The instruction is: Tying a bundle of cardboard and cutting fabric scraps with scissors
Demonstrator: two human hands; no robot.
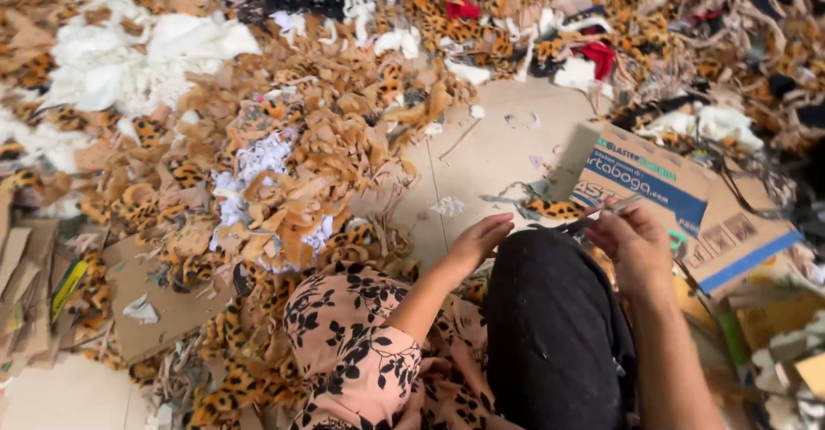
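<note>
Clearly the right hand (634,239) grips slim scissors (593,218) above the black-clad knee, while the left hand (475,243) hovers released, fingers extended, just beside the blades. Judging by that closeness, a snip could nick fingertips; leopard-print fabric scraps (344,138) crowd the floor.

From where I watch, the only open room is the bare floor patch (498,151) just left of the cardboard box (679,194). Above that box and beyond the patch, leopard-print fabric scraps (344,138) heap thickly (white pieces (129,60) mixed in). Below the box, a black-clad knee (550,310) blocks the way. Far left of it, flat cardboard sheets (146,301) lie.
</note>
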